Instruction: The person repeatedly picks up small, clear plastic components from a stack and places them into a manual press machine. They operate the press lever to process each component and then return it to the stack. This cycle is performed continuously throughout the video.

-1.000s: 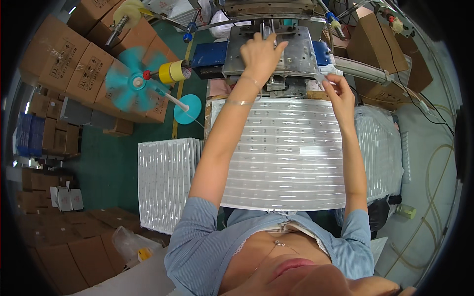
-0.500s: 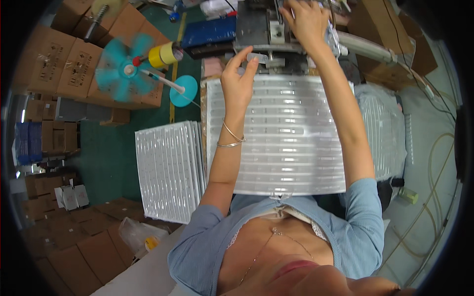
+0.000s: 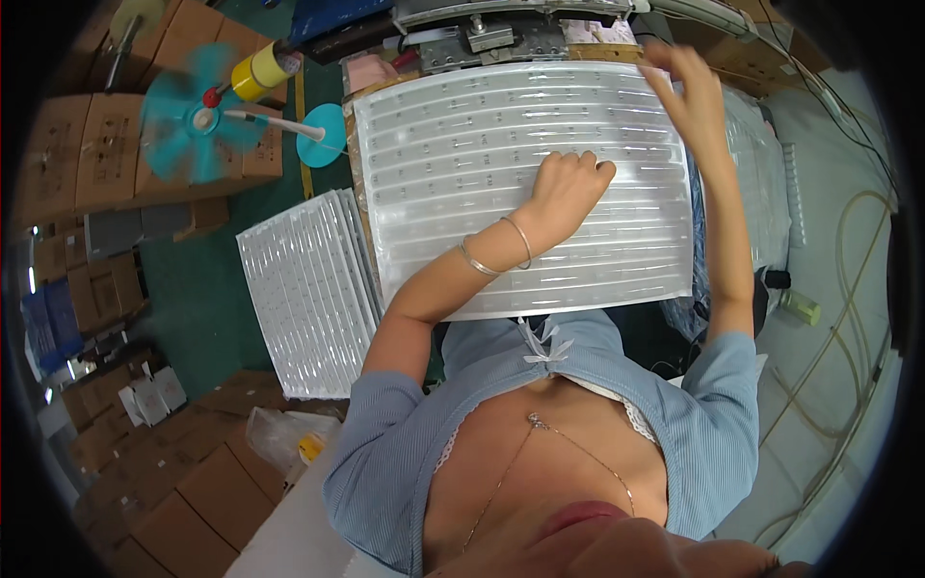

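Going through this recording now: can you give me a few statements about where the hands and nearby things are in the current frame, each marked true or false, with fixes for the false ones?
1. The left hand is over the large ribbed white panel. True.
2. Two silver bracelets circle the right wrist. False: they circle the left wrist.
3. A turquoise fan stands to the left of the large panel. True.
4. The stack of other ribbed panels is on the person's right. False: it is on the left.
5. The right hand is near the large panel's far right corner. True.
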The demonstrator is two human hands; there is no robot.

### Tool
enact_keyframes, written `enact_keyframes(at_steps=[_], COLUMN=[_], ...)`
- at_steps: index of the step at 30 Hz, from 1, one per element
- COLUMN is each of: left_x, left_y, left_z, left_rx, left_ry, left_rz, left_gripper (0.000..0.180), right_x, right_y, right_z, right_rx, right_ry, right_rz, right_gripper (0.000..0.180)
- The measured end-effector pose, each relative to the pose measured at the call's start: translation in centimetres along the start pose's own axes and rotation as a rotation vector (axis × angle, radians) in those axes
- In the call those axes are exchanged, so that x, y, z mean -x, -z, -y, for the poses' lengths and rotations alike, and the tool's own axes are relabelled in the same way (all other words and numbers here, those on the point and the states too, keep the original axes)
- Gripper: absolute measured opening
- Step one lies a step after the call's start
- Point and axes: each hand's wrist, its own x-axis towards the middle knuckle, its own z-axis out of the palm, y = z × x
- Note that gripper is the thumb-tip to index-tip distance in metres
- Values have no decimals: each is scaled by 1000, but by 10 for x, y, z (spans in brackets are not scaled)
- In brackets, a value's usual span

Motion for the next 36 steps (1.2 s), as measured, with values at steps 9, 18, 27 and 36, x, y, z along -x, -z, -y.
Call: enact_keyframes(at_steps=[9, 18, 27, 36], left_x=[1, -26, -20, -37], left_y=[-13, -40, -27, 61], left_z=[-5, -12, -3, 97], left_rx=[90, 107, 39, -27], left_ry=[131, -78, 62, 457], left_rz=[-38, -138, 71, -637], left_gripper=[29, 18, 24, 34], right_x=[97, 74, 50, 12], right_y=[10, 20, 7, -10], right_z=[-17, -43, -44, -10], right_rx=[87, -370, -823, -783], right_ry=[36, -481, -711, -522], right_rz=[494, 104, 37, -34], right_gripper=[21, 19, 30, 27])
